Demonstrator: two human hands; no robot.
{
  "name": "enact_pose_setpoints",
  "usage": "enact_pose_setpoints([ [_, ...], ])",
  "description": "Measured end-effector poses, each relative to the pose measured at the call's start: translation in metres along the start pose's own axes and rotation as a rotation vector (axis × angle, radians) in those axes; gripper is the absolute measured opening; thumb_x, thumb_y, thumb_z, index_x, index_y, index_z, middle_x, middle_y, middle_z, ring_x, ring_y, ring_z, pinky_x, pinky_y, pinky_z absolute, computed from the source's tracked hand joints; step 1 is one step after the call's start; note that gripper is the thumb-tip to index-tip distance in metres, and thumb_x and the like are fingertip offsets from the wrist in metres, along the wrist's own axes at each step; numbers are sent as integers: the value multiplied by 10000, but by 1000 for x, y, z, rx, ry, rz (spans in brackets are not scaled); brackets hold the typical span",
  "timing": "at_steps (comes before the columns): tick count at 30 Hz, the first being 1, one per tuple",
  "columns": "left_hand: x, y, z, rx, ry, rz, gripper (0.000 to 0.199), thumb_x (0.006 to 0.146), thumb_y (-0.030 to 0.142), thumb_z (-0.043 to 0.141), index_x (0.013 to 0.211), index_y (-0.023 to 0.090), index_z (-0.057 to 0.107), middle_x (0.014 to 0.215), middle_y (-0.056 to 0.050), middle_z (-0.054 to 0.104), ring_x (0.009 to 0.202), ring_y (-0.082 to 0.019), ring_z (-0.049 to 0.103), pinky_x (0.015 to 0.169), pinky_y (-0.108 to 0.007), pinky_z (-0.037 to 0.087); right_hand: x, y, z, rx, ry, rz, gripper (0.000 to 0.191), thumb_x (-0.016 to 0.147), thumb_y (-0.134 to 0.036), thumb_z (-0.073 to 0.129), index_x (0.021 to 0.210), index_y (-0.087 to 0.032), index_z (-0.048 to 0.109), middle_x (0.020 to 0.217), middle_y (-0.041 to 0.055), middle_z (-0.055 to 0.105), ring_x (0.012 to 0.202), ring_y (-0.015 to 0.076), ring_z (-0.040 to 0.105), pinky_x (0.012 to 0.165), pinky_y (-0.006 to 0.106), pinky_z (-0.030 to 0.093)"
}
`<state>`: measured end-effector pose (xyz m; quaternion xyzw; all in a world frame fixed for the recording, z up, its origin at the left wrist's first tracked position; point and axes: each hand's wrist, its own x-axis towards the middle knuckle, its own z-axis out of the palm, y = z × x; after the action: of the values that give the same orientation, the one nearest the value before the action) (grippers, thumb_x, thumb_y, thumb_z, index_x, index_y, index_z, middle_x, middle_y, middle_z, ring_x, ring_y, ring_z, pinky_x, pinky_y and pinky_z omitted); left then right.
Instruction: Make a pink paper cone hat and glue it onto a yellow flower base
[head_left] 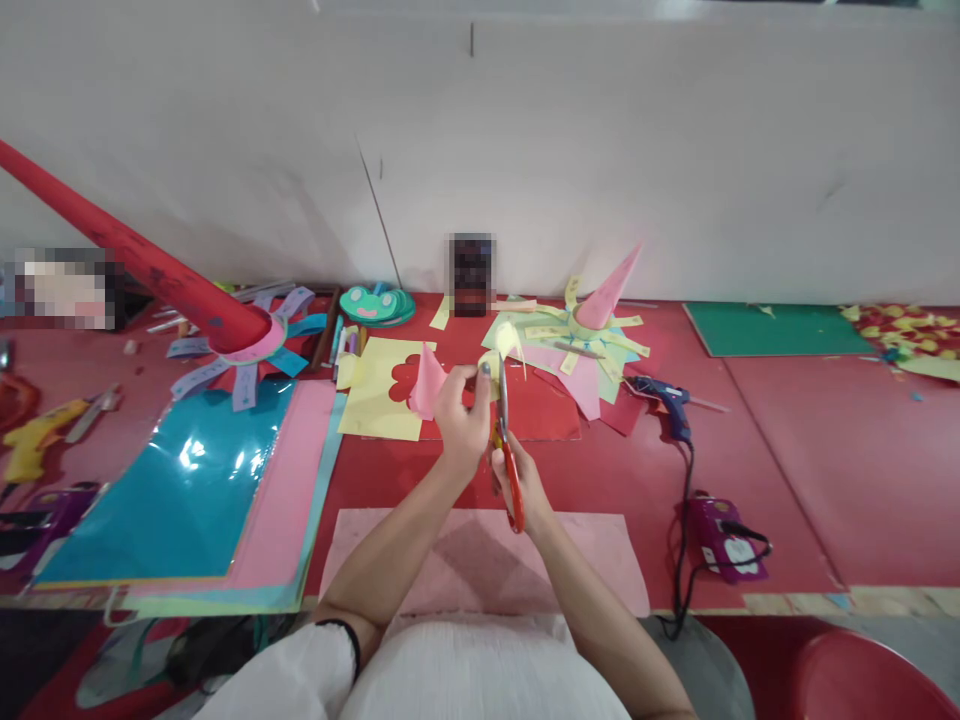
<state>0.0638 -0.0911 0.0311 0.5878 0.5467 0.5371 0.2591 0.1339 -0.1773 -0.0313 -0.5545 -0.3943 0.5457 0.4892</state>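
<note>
scissors point(513, 488) w/ metal blades & red plastic handles, gripped in r hand point(529, 482), blades up at small pale-yellow paper piece point(509, 341); l hand point(466, 415) pinches that paper btwn thumb & fingers, over flat red paper sheet point(549, 414), nr upright pink paper cone point(427, 385).

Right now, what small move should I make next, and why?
Probably another careful snip: your right hand holds the scissors by their red handles, the blades are up at the yellow paper, and your left hand steadies it.
</note>
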Motion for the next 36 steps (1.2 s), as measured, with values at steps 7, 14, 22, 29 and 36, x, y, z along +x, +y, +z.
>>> enact_pose_setpoints([
  [7,-3,4,1,-29,16,1,325,912,428,461,662,222,491,627,9,560,607,-123,525,611,-253,428,1,2,1,0,7,-20,457,780,-680,510,781,-233,418,642,-60,376,522,88,341,486,222,361],
  [14,-5,6,1,-41,20,-9,308,906,377,479,640,223,474,621,11,561,604,-123,529,613,-258,428,-1,0,2,28,-3,-38,458,795,-686,489,798,-233,424,626,-63,371,502,83,330,472,219,351],
  [22,-6,5,4,-91,52,57,296,901,357,494,642,214,484,603,20,567,573,-105,531,568,-233,415,-2,-3,3,10,36,-23,512,756,-733,490,789,-225,440,586,-72,362,475,77,336,441,210,332],
  [29,-6,3,5,-144,78,98,251,882,294,532,647,211,499,594,33,567,553,-96,538,546,-218,403,-2,-2,5,27,68,-19,530,735,-746,502,801,-221,464,519,-92,348,419,66,314,399,201,316],
  [36,-9,5,7,-163,76,54,228,870,243,529,647,210,492,583,46,546,558,-96,537,558,-219,404,-4,-2,9,73,64,22,546,716,-763,510,790,-226,449,477,-106,355,350,56,308,336,194,266],
])
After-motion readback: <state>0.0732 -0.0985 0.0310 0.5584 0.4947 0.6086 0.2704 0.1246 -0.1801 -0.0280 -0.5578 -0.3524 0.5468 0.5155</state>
